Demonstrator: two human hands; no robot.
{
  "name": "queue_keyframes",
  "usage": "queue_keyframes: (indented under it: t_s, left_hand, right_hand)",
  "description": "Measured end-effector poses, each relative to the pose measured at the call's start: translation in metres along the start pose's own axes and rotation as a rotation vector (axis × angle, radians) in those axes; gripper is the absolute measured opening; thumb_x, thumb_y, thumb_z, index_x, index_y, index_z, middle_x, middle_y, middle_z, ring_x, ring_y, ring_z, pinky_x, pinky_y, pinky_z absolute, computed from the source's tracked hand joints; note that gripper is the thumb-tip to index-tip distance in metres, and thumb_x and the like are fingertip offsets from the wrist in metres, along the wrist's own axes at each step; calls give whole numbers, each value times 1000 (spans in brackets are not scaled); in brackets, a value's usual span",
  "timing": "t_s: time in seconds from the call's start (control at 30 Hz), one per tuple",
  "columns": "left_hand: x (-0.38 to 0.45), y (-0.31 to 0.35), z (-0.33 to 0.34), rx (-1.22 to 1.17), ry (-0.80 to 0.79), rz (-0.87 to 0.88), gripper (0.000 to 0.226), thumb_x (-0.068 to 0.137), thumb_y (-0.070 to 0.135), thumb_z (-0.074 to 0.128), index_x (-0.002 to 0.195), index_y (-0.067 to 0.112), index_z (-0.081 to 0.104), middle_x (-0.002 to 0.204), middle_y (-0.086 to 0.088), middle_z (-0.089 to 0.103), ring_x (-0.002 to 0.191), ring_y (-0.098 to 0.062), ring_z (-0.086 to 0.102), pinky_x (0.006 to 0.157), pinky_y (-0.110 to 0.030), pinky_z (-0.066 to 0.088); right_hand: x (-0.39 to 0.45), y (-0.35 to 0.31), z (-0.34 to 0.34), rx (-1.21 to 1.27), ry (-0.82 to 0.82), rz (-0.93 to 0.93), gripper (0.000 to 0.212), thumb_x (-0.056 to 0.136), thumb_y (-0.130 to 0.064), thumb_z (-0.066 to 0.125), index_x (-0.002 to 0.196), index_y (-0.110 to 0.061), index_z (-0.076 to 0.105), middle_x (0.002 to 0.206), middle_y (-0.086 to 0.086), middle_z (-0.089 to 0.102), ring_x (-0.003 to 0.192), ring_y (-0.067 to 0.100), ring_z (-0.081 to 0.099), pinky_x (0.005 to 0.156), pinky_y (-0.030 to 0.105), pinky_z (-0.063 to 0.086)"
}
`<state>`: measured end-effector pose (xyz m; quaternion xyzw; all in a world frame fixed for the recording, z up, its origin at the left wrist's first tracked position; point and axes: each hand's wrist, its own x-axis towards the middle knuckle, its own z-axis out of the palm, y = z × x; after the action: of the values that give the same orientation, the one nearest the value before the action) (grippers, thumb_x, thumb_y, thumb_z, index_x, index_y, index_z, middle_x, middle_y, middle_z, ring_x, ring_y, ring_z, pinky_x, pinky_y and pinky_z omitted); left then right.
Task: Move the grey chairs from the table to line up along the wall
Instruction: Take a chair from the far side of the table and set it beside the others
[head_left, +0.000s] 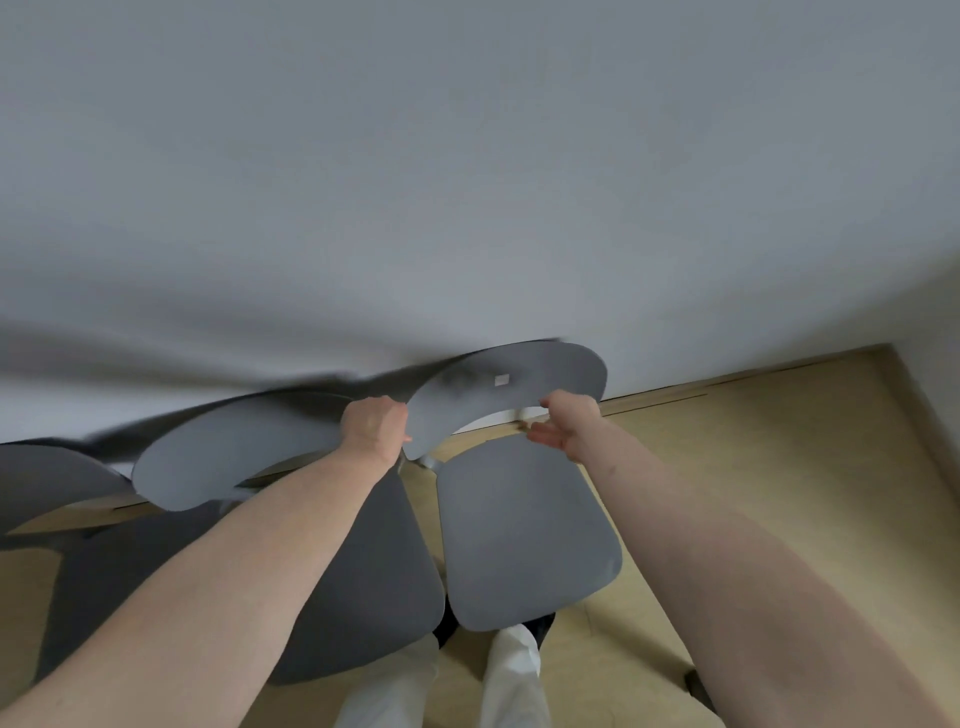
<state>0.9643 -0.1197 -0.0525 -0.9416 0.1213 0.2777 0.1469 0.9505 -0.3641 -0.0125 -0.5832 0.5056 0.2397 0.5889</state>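
A grey chair (524, 530) stands in front of me, its curved backrest close to the white wall (467, 182). My left hand (375, 423) grips the left end of that backrest. My right hand (566, 423) holds the backrest's lower right edge, fingers curled under it. To the left, a second grey chair (363, 597) stands beside it, its backrest (228, 457) also at the wall. The edge of a third grey chair (47, 483) shows at the far left.
Light wooden floor (753, 493) stretches to the right, up to a room corner at the right edge. My legs in white trousers (511, 675) stand just behind the chair's seat. A skirting line runs along the wall's foot.
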Motion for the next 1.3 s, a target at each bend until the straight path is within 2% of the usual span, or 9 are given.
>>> queue_keyframes:
  t_s: [0.07,0.13,0.23,0.33,0.5,0.7,0.83,1.03,1.3]
  left_hand:
    - [-4,1,-5,44,2,-3,36,94,49,59,103,16,68,98,-2,71,91,-23,69,62,-28,42]
    - [-14,6,-16,94,26,9,39,93,54,56,104,18,65,97,0,70,89,-21,69,60,-28,44]
    - [-30,23,-36,126,43,79,23,91,34,57,106,18,65,101,0,69,92,-21,69,62,-27,46]
    - [-48,55,-59,149,32,197,24,84,14,57,106,19,65,105,-2,68,96,-23,68,68,-29,48]
    - [-80,137,-88,120,96,458,20,86,20,57,104,19,65,104,-3,66,96,-24,67,69,-30,45]
    - [-137,243,-105,113,149,738,12,87,20,54,91,19,65,92,-2,67,77,-22,64,63,-32,51]
    - [-185,322,-102,147,130,915,13,91,19,54,99,19,64,103,-1,63,83,-22,61,69,-34,51]
    - [-247,425,-91,249,104,1106,37,90,22,55,127,19,58,127,-1,55,113,-24,56,92,-40,51]
    - [-313,527,-86,369,102,1248,46,88,29,55,133,22,54,135,0,51,126,-25,48,104,-41,44]
  right_hand:
    - [-3,14,-13,-20,26,-24,8,95,-6,50,101,-5,54,86,12,55,69,27,63,65,37,61]
    - [-7,31,-28,-176,30,-88,45,90,-13,50,135,-11,46,102,9,56,74,26,63,59,36,58]
    - [-27,61,-56,-534,125,-186,73,87,-23,50,154,-21,23,131,6,57,103,29,66,79,37,55]
    - [-68,92,-86,-623,156,-210,73,88,-14,46,156,-18,21,148,8,46,126,29,53,94,36,48]
    - [-114,152,-156,-533,276,-165,73,86,-12,46,155,-18,23,150,9,42,119,28,57,89,38,54]
    - [-162,225,-240,-337,458,-62,73,88,-8,47,156,-18,22,156,9,36,131,30,50,101,40,51]
    - [-183,287,-290,-206,576,-2,75,84,-8,47,155,-17,24,152,9,40,131,28,49,100,41,50]
    - [-205,370,-345,-73,671,69,67,90,-12,50,153,-13,29,153,9,38,135,31,45,103,39,45]
    - [-215,459,-394,48,676,172,71,92,-16,55,156,-14,23,160,10,24,139,34,40,107,39,44]
